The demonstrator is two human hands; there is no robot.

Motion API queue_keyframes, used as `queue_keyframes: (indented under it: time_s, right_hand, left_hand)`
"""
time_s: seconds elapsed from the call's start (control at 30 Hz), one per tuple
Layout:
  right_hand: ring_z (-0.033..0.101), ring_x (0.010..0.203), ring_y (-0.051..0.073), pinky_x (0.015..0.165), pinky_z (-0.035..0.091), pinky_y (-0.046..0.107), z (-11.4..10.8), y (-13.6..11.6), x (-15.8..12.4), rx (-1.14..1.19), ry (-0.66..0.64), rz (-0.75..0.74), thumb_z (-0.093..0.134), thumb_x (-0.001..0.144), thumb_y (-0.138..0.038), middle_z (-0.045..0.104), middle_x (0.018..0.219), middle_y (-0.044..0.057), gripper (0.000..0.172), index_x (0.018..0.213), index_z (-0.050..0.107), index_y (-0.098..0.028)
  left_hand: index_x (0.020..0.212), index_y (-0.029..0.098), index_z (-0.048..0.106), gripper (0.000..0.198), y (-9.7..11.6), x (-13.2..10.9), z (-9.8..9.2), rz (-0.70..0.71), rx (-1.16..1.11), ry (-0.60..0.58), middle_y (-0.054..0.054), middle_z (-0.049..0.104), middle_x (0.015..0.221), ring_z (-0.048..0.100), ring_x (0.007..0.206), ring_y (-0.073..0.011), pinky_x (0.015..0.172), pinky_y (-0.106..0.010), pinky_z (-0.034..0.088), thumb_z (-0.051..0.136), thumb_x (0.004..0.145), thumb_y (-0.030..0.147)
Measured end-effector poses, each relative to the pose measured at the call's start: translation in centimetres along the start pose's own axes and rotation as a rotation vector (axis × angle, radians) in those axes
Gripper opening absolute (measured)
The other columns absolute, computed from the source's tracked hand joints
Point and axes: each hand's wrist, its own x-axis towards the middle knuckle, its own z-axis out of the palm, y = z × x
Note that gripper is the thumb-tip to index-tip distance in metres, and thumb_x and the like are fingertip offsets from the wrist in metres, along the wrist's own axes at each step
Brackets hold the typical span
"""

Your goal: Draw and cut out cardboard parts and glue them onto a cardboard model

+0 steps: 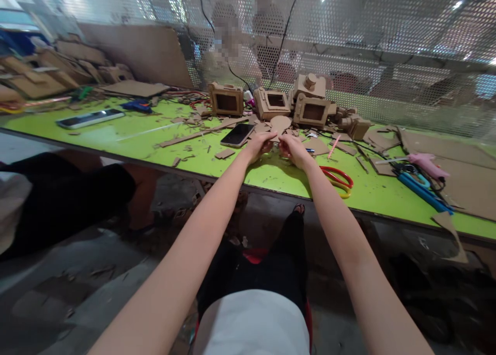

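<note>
Both of my hands meet just above the front part of the green table [147, 145]. My left hand [260, 146] is closed, with its thumb and index fingertips together. Facing it, my right hand [293, 150] is closed in a similar pinch, fingertips almost touching the left ones. Whatever lies between the fingers is too small to make out. Right behind the fingertips is a rounded cardboard piece [280, 123]; whether they touch it I cannot tell. A dark-screened phone [237, 135] lies beside my left hand. Scissors with red and yellow handles [338, 178] lie near my right forearm.
Cardboard camera models [227, 99] stand along the back by the perforated metal screen [387, 50]. A pink glue gun [428, 165] and a blue cutter [424, 192] lie right. Another phone [91, 118] and a blue glue gun [137, 106] lie left. A person's leg [77, 195] is at left.
</note>
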Motion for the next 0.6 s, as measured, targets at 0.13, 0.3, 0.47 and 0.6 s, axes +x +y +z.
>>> queue_keyframes:
  time_s: [0.13, 0.3, 0.47, 0.6]
  right_hand:
    - [0.027, 0.04, 0.006, 0.037, 0.015, 0.021, 0.24, -0.04, -0.22, 0.003, -0.052, 0.064, 0.059, 0.086, -0.04, 0.04, 0.05, -0.006, 0.037, 0.059, 0.045, -0.019]
    - [0.025, 0.04, 0.005, 0.036, 0.014, 0.02, 0.3, 0.0, -0.38, 0.028, -0.105, 0.087, 0.062, 0.085, -0.046, 0.039, 0.048, -0.006, 0.042, 0.058, 0.045, -0.019]
    - [0.024, 0.038, 0.005, 0.035, 0.012, 0.02, -0.23, 0.01, -0.34, 0.05, -0.169, 0.113, 0.058, 0.085, -0.056, 0.041, 0.048, -0.005, 0.045, 0.061, 0.051, -0.018]
    - [0.024, 0.035, 0.005, 0.036, 0.015, 0.021, -0.35, 0.03, -0.47, -0.01, -0.12, 0.002, 0.061, 0.084, -0.05, 0.035, 0.04, -0.007, 0.049, 0.051, 0.043, -0.02]
  left_hand:
    - [0.056, 0.021, 0.041, 0.034, 0.21, -0.1, -0.04, 0.021, 0.008, 0.018, 0.007, 0.026, 0.046, 0.025, 0.039, -0.006, 0.043, -0.024, 0.019, 0.066, 0.074, 0.035]
    - [0.054, 0.02, 0.044, 0.03, -0.05, 0.08, 0.12, 0.036, 0.01, 0.026, 0.006, 0.03, 0.043, 0.026, 0.038, -0.0055, 0.042, -0.023, 0.021, 0.062, 0.075, 0.034]
    - [0.054, 0.02, 0.046, 0.042, -0.23, 0.22, 0.35, 0.002, 0.039, -0.019, 0.004, 0.036, 0.042, 0.03, 0.037, -0.0065, 0.04, -0.024, 0.023, 0.064, 0.076, 0.052]
    - [0.046, 0.021, 0.041, 0.067, -0.12, 0.2, 0.31, -0.028, 0.05, -0.086, 0.003, 0.031, 0.037, 0.027, 0.034, -0.0067, 0.04, -0.027, 0.02, 0.041, 0.079, 0.079]
